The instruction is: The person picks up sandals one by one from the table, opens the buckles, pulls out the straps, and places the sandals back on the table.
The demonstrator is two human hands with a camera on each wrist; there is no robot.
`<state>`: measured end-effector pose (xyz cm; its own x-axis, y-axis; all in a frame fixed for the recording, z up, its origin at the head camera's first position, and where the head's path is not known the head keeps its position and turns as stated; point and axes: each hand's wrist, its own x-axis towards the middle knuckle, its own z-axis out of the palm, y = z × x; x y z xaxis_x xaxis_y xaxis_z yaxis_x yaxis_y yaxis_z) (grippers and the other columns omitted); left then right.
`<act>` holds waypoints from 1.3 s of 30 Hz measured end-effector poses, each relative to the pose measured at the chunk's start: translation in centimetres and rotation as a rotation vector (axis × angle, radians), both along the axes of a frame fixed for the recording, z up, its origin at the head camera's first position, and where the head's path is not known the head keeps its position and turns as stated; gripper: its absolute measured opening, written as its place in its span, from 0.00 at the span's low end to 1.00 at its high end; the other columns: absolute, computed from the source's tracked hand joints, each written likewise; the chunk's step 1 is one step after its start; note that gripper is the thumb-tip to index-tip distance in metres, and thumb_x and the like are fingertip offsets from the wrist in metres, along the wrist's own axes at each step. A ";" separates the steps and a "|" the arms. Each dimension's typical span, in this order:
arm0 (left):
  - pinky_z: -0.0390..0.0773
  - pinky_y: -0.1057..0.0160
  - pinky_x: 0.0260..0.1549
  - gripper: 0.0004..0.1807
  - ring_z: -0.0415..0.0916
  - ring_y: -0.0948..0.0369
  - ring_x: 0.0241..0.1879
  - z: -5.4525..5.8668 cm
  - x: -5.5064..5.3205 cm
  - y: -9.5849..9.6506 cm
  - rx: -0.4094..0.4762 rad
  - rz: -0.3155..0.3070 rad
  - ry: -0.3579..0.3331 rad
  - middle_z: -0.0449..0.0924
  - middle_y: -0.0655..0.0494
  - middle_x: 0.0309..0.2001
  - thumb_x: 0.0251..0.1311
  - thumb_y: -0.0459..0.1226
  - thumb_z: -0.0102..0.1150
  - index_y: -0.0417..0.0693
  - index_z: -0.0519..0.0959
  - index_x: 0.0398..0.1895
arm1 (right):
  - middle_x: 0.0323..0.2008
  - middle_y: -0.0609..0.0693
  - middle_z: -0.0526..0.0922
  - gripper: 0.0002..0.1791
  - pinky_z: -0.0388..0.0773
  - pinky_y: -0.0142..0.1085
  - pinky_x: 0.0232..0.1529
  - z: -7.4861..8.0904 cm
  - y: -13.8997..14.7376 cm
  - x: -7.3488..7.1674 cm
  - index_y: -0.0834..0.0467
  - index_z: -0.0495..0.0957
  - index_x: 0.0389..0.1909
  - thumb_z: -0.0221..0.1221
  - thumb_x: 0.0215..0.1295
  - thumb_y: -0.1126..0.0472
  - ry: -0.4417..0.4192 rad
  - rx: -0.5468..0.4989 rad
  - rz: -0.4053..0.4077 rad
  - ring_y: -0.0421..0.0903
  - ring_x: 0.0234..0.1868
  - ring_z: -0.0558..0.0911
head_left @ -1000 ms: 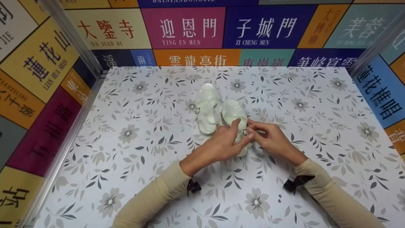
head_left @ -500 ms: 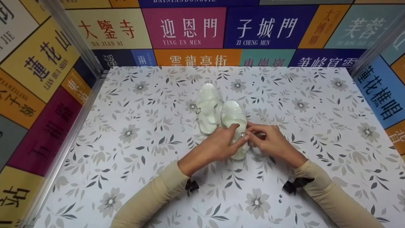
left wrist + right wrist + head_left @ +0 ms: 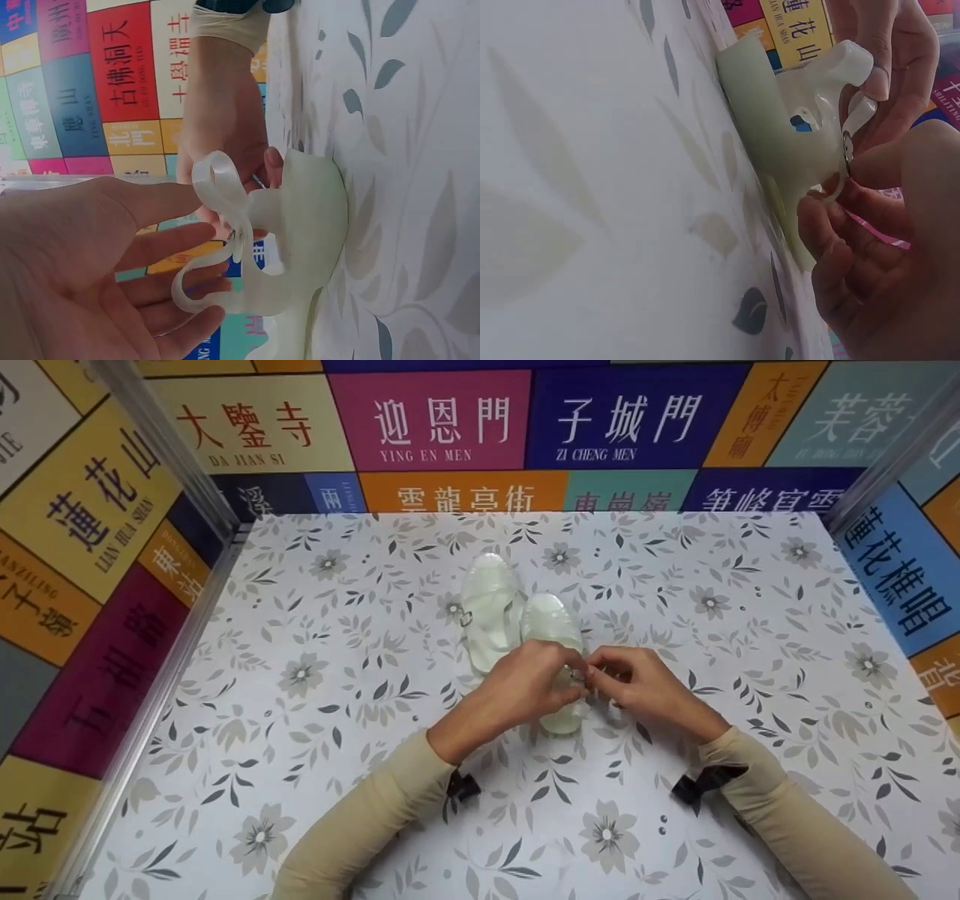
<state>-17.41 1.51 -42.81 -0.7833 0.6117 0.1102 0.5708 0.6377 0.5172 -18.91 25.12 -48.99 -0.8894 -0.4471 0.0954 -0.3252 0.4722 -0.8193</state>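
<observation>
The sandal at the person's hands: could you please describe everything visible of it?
The sandal is pale green, shiny and plastic-looking, with a rounded toe, strap and metal-looking buckle. It lies sole down on the flowered tabletop, toe pointing away, beside the other sandal. The right hand pinches the strap near the buckle; the left hand touches it.

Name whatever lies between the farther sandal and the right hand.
The head view shows the nearer sandal, with the left hand over part of it, between the farther sandal and the right hand.
</observation>
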 end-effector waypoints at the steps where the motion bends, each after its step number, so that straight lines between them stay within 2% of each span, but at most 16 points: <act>1: 0.86 0.68 0.48 0.14 0.88 0.60 0.50 -0.1 -0.2 0.1 0.000 0.004 -0.018 0.92 0.58 0.52 0.65 0.40 0.77 0.52 0.90 0.53 | 0.32 0.49 0.90 0.06 0.80 0.31 0.25 -0.1 0.1 -0.1 0.47 0.90 0.40 0.65 0.79 0.56 -0.020 -0.014 0.011 0.46 0.25 0.83; 5: 0.86 0.70 0.50 0.14 0.89 0.61 0.50 -0.7 -0.8 0.2 0.009 0.009 -0.047 0.93 0.58 0.49 0.64 0.37 0.77 0.52 0.91 0.52 | 0.33 0.51 0.89 0.05 0.77 0.31 0.27 -0.3 0.3 -0.1 0.46 0.89 0.40 0.66 0.78 0.53 -0.086 -0.054 0.046 0.43 0.26 0.80; 8: 0.86 0.69 0.52 0.13 0.90 0.61 0.51 -1.1 -1.1 0.3 0.027 0.001 -0.047 0.94 0.58 0.48 0.64 0.38 0.77 0.51 0.92 0.51 | 0.35 0.53 0.88 0.06 0.80 0.32 0.32 -0.6 0.5 -0.2 0.47 0.89 0.41 0.65 0.79 0.54 -0.124 -0.090 0.082 0.45 0.31 0.82; 12: 0.86 0.70 0.51 0.10 0.90 0.61 0.51 -1.5 -1.3 0.1 0.032 -0.014 -0.037 0.94 0.58 0.47 0.66 0.39 0.76 0.50 0.93 0.49 | 0.37 0.60 0.85 0.07 0.81 0.33 0.32 -1.1 1.1 -0.7 0.56 0.85 0.46 0.60 0.82 0.59 -0.168 -0.134 0.177 0.49 0.32 0.82; 18: 0.85 0.72 0.51 0.10 0.91 0.62 0.49 -2.1 -1.5 -0.2 0.063 -0.039 -0.050 0.94 0.56 0.46 0.66 0.38 0.76 0.47 0.93 0.48 | 0.37 0.62 0.82 0.08 0.81 0.32 0.29 -1.2 2.0 -1.1 0.66 0.80 0.48 0.59 0.81 0.63 -0.263 -0.174 0.270 0.43 0.30 0.82; 23: 0.85 0.71 0.51 0.10 0.90 0.62 0.47 -2.6 -1.7 -0.4 0.082 -0.052 -0.032 0.94 0.57 0.45 0.66 0.39 0.76 0.49 0.93 0.48 | 0.35 0.60 0.83 0.10 0.81 0.30 0.32 -1.4 2.1 -1.1 0.69 0.79 0.49 0.59 0.81 0.63 -0.330 -0.224 0.288 0.42 0.31 0.82; 27: 0.85 0.70 0.50 0.09 0.89 0.61 0.46 -2.8 -1.8 -0.5 0.092 -0.070 -0.025 0.94 0.57 0.44 0.67 0.39 0.75 0.50 0.93 0.48 | 0.34 0.61 0.83 0.09 0.83 0.31 0.34 -1.7 2.0 -1.0 0.67 0.81 0.48 0.60 0.81 0.63 -0.318 -0.224 0.281 0.43 0.31 0.83; 34: 0.85 0.70 0.48 0.10 0.87 0.60 0.45 -2.7 -1.8 -0.4 0.062 -0.094 0.012 0.93 0.56 0.45 0.69 0.38 0.73 0.51 0.93 0.51 | 0.32 0.61 0.83 0.08 0.82 0.33 0.29 -1.9 1.9 -1.0 0.65 0.81 0.47 0.58 0.82 0.63 -0.283 -0.210 0.280 0.45 0.30 0.83; 39: 0.84 0.71 0.45 0.11 0.87 0.60 0.45 -2.7 -1.7 -0.3 0.059 -0.096 0.021 0.93 0.56 0.45 0.69 0.36 0.73 0.50 0.92 0.52 | 0.33 0.60 0.85 0.09 0.83 0.34 0.28 -1.9 1.7 -0.9 0.65 0.80 0.48 0.56 0.84 0.62 -0.318 -0.241 0.288 0.44 0.30 0.85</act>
